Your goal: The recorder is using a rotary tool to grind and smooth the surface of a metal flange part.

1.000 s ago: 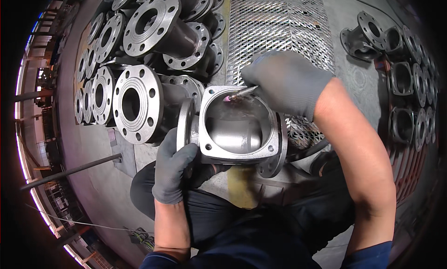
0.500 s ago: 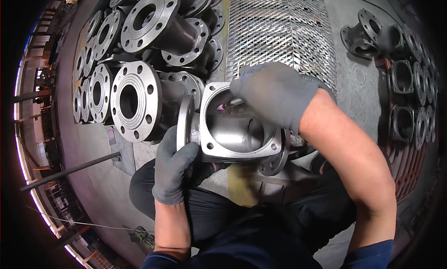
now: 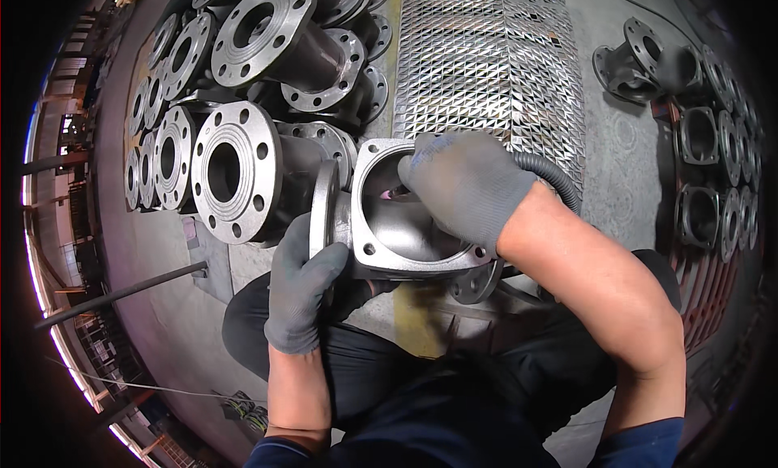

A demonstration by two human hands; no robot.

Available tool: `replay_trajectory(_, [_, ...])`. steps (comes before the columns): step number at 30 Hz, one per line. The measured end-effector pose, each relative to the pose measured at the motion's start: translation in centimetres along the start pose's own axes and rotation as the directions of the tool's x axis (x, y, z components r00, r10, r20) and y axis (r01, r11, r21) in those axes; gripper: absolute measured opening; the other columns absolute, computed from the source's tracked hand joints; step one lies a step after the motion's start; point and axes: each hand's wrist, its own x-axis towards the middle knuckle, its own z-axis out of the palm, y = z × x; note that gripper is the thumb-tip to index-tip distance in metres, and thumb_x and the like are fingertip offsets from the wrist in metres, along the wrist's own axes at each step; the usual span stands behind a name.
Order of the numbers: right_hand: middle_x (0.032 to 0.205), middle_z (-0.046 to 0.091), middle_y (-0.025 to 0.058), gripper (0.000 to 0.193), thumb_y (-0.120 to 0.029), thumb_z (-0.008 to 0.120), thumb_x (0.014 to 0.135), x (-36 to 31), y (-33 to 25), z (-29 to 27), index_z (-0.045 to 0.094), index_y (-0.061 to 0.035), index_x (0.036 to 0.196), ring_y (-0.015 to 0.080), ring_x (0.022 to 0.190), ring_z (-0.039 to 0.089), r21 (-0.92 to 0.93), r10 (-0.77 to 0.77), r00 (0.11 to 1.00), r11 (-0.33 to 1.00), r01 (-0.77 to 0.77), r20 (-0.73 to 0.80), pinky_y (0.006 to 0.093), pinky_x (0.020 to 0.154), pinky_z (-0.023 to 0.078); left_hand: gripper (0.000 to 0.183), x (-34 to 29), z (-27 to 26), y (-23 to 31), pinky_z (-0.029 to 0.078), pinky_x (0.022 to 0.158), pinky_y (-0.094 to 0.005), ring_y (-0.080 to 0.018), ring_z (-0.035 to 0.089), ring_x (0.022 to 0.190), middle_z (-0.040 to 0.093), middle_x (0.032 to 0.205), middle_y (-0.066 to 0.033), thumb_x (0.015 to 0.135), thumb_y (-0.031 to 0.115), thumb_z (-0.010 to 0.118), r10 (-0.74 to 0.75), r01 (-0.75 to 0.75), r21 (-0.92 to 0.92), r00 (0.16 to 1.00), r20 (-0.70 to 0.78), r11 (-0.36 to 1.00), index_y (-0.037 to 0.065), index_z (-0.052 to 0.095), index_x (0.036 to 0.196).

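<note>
A grey metal valve body [image 3: 409, 229] stands in front of me, its square opening facing up. My left hand [image 3: 301, 286], in a grey glove, is closed around the round flange [image 3: 323, 213] on its left side, thumb toward me. Over the far right part of the opening is my gloved right hand [image 3: 466, 180], fingers wrapped around a die grinder. Most of that tool is hidden by the hand; its small pink grinding tip [image 3: 386, 196] shows inside the cavity, close to the inner wall. I cannot tell whether the tip touches. A ribbed dark hose [image 3: 551, 176] emerges behind my right wrist.
Many flanged metal castings [image 3: 235, 176] are piled at the left and far left. A textured metal plate [image 3: 454, 63] covers the floor ahead. More castings [image 3: 699, 136] line the right side, by a reddish slatted rack [image 3: 705, 298]. A dark bar [image 3: 121, 296] juts in at left.
My right hand has shifted slightly left and toward me, with the grinding tip a little lower in the cavity. The hose shows more now. My left hand keeps its grip.
</note>
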Motion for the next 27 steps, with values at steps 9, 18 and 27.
replay_trajectory(9, [0.106,0.077,0.0177,0.017,-0.011,0.076,0.089,-0.5,-0.2,0.1,0.079,-0.0049,0.105,0.0372,0.101,0.078,-0.021,0.021,1.000,1.000,-0.021,0.006,0.0474,0.087,0.063,0.070,0.2,0.4,-0.6,0.056,0.088,-0.0314,-0.0173,0.071,0.103,0.075,0.123,-0.0115,0.093,0.028,0.082,0.061,-0.063,-0.060,0.998,-0.035,0.996,-0.009,0.058,0.148])
replay_trajectory(18, [0.097,0.083,0.0161,0.019,-0.018,0.071,0.097,-1.1,0.5,-1.5,0.086,-0.0073,0.095,0.0326,0.094,0.083,-0.121,0.015,0.997,0.992,-0.024,-0.078,0.0439,0.082,0.066,0.057,0.3,0.6,-0.3,0.070,0.069,-0.0395,-0.0228,0.078,0.090,0.074,0.119,-0.0190,0.094,0.009,0.070,0.032,-0.036,-0.046,0.996,-0.085,0.998,-0.012,0.055,0.144])
replay_trajectory(27, [0.103,0.082,0.0174,0.018,-0.017,0.071,0.096,-1.3,0.3,-1.6,0.085,-0.0068,0.096,0.0342,0.100,0.082,-0.061,0.027,0.997,0.998,-0.031,-0.067,0.0441,0.085,0.065,0.056,0.1,0.7,0.6,0.067,0.067,-0.0354,-0.0204,0.078,0.090,0.076,0.109,-0.0165,0.093,0.008,0.071,-0.006,0.008,0.024,0.997,-0.075,1.000,-0.013,0.056,0.143])
